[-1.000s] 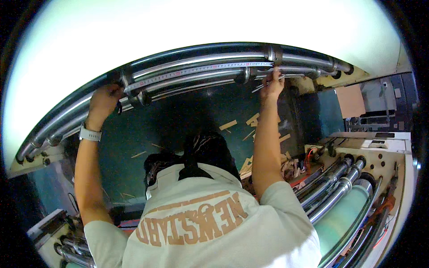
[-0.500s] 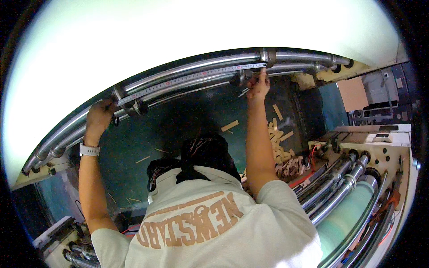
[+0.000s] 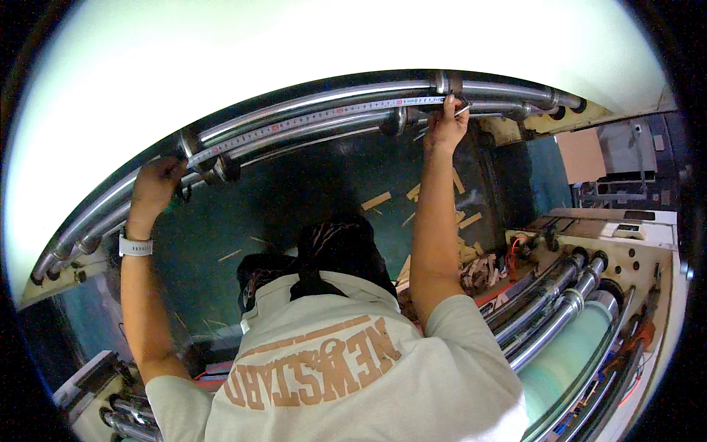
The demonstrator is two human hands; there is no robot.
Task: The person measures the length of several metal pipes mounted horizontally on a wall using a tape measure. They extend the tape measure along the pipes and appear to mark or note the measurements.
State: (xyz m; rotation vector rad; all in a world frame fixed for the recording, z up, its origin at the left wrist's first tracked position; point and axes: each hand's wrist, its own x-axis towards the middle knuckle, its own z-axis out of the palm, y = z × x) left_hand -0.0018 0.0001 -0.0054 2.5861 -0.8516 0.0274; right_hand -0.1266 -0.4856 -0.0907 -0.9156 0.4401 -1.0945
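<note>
A steel tape measure (image 3: 309, 118) with a white blade and red marks is stretched along two long metal rollers. My left hand (image 3: 156, 188) is closed around its left end, beside a dark collar (image 3: 189, 141) on the upper roller; a dark loop hangs beneath the fingers. What else lies inside that hand is hidden. At the blade's right end my right hand (image 3: 446, 132) pinches the tape, close under another collar (image 3: 442, 81). A short, thin, pale piece (image 3: 462, 110) sticks out by those fingertips; its kind is unclear.
Above the rollers spreads a bright white surface (image 3: 353, 37). Wood strips (image 3: 376, 201) lie scattered on the dark green floor (image 3: 199, 272), with a heap at right. Behind me at right stands machinery with chrome rollers (image 3: 549, 324) and a pale green roller (image 3: 563, 361).
My right hand has moved right and slightly up along the rollers, and the pale piece now shows by its fingers. My left hand has shifted slightly left. The tape stays stretched between them.
</note>
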